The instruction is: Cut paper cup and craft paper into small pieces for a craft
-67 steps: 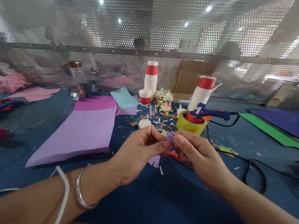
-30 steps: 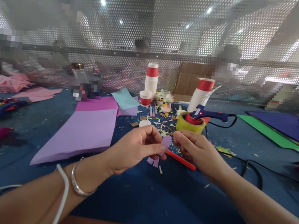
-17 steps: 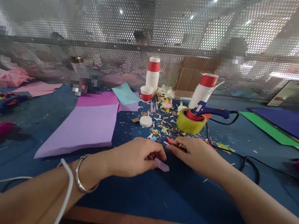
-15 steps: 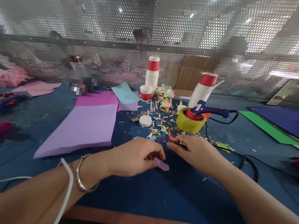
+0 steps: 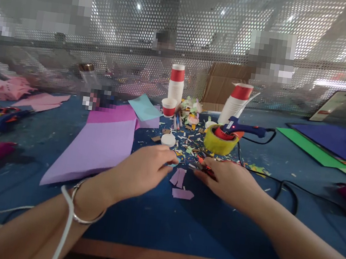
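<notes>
My left hand (image 5: pixel 147 166) hovers left of several small purple paper pieces (image 5: pixel 182 194), its thumb and fingers apart with nothing seen between them. One of these pieces has a pointed end; others lie just behind it. A small teal scrap shows by the left fingertips. My right hand (image 5: pixel 228 177) is closed around the red and black handles of scissors (image 5: pixel 201 161), partly hidden under the fingers, with the metal blades toward the left. Large purple sheets (image 5: pixel 101 143) lie beyond my left forearm.
Paper scraps, a white lid (image 5: pixel 168 140) and stacked paper cups (image 5: pixel 176 83) lie ahead. A blue glue gun (image 5: pixel 246 128) rests on a yellow tape roll (image 5: pixel 218 144), its black cord (image 5: pixel 283 186) trailing right. Coloured sheets (image 5: pixel 319 151) lie at right. A perforated metal screen stands behind.
My left hand has let go of the purple paper piece, which now lies on the table, and has moved left and slightly away from me. More of the scissors shows under my right hand.
</notes>
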### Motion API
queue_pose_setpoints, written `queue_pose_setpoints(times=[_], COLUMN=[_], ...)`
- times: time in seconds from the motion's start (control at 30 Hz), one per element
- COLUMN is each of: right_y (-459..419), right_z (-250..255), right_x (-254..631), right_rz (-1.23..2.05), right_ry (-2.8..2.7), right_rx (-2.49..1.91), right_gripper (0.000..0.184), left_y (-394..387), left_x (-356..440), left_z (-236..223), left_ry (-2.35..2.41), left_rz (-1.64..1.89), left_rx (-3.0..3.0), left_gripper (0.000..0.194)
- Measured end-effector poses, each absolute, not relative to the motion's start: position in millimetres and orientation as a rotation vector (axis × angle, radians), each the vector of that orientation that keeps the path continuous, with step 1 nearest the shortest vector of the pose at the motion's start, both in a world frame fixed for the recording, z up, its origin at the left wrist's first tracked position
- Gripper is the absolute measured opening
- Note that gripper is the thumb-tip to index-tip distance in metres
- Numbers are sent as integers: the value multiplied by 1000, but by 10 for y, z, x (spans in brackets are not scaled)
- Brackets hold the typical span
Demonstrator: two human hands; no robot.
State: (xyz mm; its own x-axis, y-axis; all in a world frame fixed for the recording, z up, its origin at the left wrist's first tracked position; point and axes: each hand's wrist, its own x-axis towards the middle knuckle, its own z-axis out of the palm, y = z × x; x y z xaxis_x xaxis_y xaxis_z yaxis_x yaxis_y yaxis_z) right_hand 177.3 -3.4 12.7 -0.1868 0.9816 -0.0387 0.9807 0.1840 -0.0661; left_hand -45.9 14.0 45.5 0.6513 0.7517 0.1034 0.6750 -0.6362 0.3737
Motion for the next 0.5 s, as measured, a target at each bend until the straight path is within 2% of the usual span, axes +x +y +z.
queue_pose_setpoints(times=[0.23,0.5], right_y=[-141,-203], right_z=[146,128], right_x=[1703,1662], right_rz=[80,-5], right_ry=[-2461,-2527], right_rx=[-2054,-2073], right_gripper=[31,38], left_y=[282,329], left_x=[-563,-614], left_z=[462,369], left_ry=[1363,1311], left_rz=[179,142], left_rx=[2584,2631], left_gripper=[21,22])
